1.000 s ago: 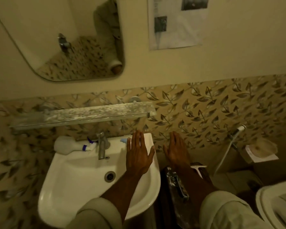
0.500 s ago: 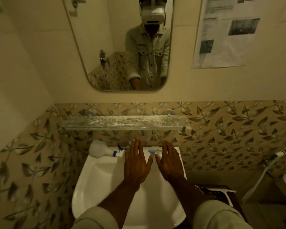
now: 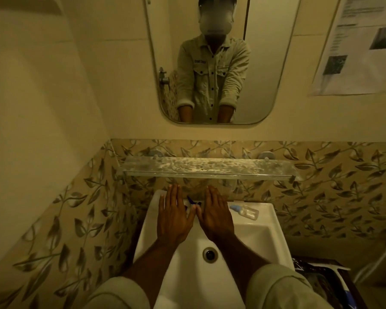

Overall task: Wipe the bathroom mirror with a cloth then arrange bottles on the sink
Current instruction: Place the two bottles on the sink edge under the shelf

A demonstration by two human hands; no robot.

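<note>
My left hand (image 3: pixel 173 216) and my right hand (image 3: pixel 215 216) are held flat, palms down, fingers apart, side by side over the back of the white sink (image 3: pixel 254 237). Neither holds anything. A white spray bottle (image 3: pixel 191 205) with a blue trigger lies on the sink's back ledge, mostly hidden under my hands. A small clear bottle (image 3: pixel 245 211) with a light blue cap lies on its side on the ledge to the right. The mirror (image 3: pixel 265 63) hangs above and reflects a person in a pale jacket. No cloth is in sight.
A stained glass shelf (image 3: pixel 206 167) juts from the leaf-patterned tiles between mirror and sink. The sink drain (image 3: pixel 209 254) sits below my wrists. Papers (image 3: pixel 361 43) are stuck to the wall at the upper right. A dark bin (image 3: pixel 321 279) stands right of the sink.
The view has swung left and up, centring the sink and mirror. Both hands now hover over the sink's back ledge; the right one was beside the sink earlier.
</note>
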